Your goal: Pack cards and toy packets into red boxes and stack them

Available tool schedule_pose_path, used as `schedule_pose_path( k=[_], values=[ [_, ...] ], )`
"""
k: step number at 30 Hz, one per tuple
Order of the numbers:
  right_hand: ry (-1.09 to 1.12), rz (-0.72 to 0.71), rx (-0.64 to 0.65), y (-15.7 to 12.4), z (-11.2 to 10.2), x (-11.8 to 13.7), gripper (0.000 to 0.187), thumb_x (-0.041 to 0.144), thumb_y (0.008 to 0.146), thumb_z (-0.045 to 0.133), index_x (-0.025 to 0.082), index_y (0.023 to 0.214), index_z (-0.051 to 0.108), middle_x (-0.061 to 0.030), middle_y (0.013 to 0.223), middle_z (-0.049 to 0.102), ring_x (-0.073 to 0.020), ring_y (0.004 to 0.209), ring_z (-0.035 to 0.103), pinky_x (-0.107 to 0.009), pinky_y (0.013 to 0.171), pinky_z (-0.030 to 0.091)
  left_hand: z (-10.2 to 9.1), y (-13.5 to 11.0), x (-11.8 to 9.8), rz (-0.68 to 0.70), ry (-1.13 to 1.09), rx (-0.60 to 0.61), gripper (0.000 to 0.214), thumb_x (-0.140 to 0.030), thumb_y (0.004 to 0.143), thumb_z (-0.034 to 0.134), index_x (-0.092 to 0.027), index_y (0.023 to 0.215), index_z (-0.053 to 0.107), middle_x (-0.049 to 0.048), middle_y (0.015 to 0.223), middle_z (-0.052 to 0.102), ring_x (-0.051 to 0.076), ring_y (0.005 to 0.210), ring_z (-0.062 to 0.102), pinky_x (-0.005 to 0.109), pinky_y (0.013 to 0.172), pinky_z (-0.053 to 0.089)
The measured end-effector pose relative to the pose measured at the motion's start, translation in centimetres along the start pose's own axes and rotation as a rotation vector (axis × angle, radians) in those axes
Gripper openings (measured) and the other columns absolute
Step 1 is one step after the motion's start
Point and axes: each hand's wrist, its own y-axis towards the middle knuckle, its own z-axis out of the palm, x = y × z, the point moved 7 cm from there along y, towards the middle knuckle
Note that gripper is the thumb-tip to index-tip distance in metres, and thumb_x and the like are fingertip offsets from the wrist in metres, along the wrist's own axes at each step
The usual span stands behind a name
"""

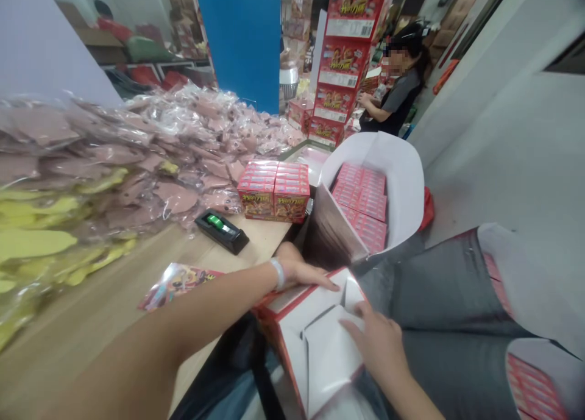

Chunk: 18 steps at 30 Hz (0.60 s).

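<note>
A red cardboard box [326, 353] with white inner flaps rests tilted on my lap, its flapped side facing up. My left hand [299, 269] grips the box's far edge, with the index finger stretched along a white flap. On the right side, my right hand [381, 341] holds a white flap between thumb and fingers, partly tucked against the neighbouring flap. What the box contains is hidden. Beside my left forearm, a colourful printed card [176, 281] lies on the table, partly covered by the arm.
A black tape dispenser [222, 230] and shrink-wrapped red boxes [274, 191] stand on the table [109, 304]. Bagged pink pieces [183, 158] pile up behind. A white-lined bag [402, 182] of small boxes stands ahead; grey bags [439, 280] sit right. A co-worker [397, 91] is beyond the stacked cartons [340, 63].
</note>
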Motion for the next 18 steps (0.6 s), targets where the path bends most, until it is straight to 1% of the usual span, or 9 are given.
schedule_pose_path(
  k=[2, 4, 6, 8, 10, 12, 14, 16, 18],
  values=[
    [0.010, -0.052, -0.055, 0.4, -0.7, 0.5, 0.022, 0.037, 0.078, 0.056, 0.018, 0.089, 0.055, -0.0056, 0.083, 0.065, -0.0256, 0.081, 0.059, -0.041, 0.076, 0.036, 0.3, -1.4, 0.8, -0.021, 0.004, 0.012, 0.040, -0.026, 0.056, 0.071, -0.019, 0.094, 0.060, 0.0021, 0.084, 0.066, 0.022, 0.080, 0.061, 0.033, 0.071, 0.048],
    [0.004, -0.170, -0.168, 0.8, -2.1, 2.0, 0.023, 0.038, 0.076, 0.059, 0.019, 0.087, 0.056, -0.0061, 0.082, 0.063, -0.0258, 0.081, 0.057, -0.042, 0.077, 0.037, 0.3, -3.7, 1.0, 0.008, -0.031, -0.021, 0.048, -0.027, 0.063, 0.064, -0.022, 0.110, 0.053, 0.0017, 0.096, 0.064, 0.022, 0.089, 0.060, 0.032, 0.075, 0.047],
    [0.019, -0.318, -0.321, 1.1, -4.0, 3.9, 0.030, 0.041, 0.073, 0.062, 0.018, 0.091, 0.057, -0.0100, 0.095, 0.060, -0.0279, 0.092, 0.054, -0.044, 0.083, 0.037, 0.1, -6.5, 0.9, 0.066, -0.073, -0.106, 0.052, -0.026, 0.068, 0.058, -0.022, 0.118, 0.045, 0.0023, 0.106, 0.061, 0.022, 0.097, 0.057, 0.032, 0.080, 0.046],
    [0.088, -0.385, -0.472, 1.2, -5.5, 5.2, 0.048, 0.047, 0.068, 0.064, 0.018, 0.105, 0.054, -0.0154, 0.120, 0.049, -0.0317, 0.110, 0.044, -0.047, 0.091, 0.033, -0.1, -9.5, 1.0, 0.132, -0.088, -0.245, 0.052, -0.024, 0.071, 0.055, -0.022, 0.122, 0.043, 0.0026, 0.113, 0.058, 0.023, 0.104, 0.053, 0.033, 0.086, 0.044],
    [0.247, -0.305, -0.535, 1.3, -5.9, 5.3, 0.076, 0.054, 0.063, 0.066, 0.017, 0.124, 0.040, -0.0178, 0.137, 0.029, -0.0332, 0.122, 0.031, -0.048, 0.097, 0.028, 0.1, -12.1, 1.7, 0.182, -0.077, -0.393, 0.053, -0.024, 0.073, 0.054, -0.024, 0.125, 0.040, 0.0016, 0.121, 0.054, 0.024, 0.112, 0.048, 0.035, 0.093, 0.039],
    [0.490, -0.108, -0.429, 1.5, -4.4, 4.3, 0.099, 0.056, 0.060, 0.066, 0.015, 0.136, 0.018, -0.0195, 0.138, 0.027, -0.0316, 0.122, 0.034, -0.046, 0.095, 0.033, 0.7, -13.9, 2.7, 0.237, -0.065, -0.525, 0.056, -0.025, 0.076, 0.051, -0.026, 0.129, 0.034, 0.0007, 0.130, 0.046, 0.023, 0.119, 0.041, 0.036, 0.099, 0.034],
    [0.708, 0.081, -0.222, 1.1, -1.7, 3.6, 0.104, 0.055, 0.061, 0.065, 0.014, 0.138, 0.009, -0.0195, 0.132, 0.038, -0.0289, 0.114, 0.046, -0.042, 0.089, 0.041, 1.3, -15.0, 3.8, 0.283, -0.031, -0.641, 0.056, -0.027, 0.079, 0.046, -0.025, 0.133, 0.029, 0.0016, 0.137, 0.037, 0.023, 0.125, 0.033, 0.037, 0.104, 0.027],
    [0.792, 0.166, -0.053, 0.5, 0.1, 3.8, 0.095, 0.052, 0.062, 0.064, 0.014, 0.136, 0.018, -0.0177, 0.124, 0.048, -0.0276, 0.107, 0.052, -0.039, 0.086, 0.043, 1.9, -15.4, 4.4, 0.327, 0.040, -0.732, 0.057, -0.027, 0.081, 0.042, -0.023, 0.135, 0.025, 0.0023, 0.142, 0.028, 0.022, 0.130, 0.024, 0.039, 0.107, 0.021],
    [0.764, 0.160, 0.012, 0.2, 0.2, 4.5, 0.087, 0.049, 0.061, 0.065, 0.013, 0.131, 0.028, -0.0163, 0.118, 0.054, -0.0279, 0.103, 0.054, -0.038, 0.084, 0.044, 2.3, -15.7, 4.5, 0.363, 0.110, -0.785, 0.058, -0.028, 0.082, 0.041, -0.022, 0.137, 0.023, 0.0024, 0.143, 0.026, 0.022, 0.133, 0.017, 0.040, 0.108, 0.018]
  ],
)
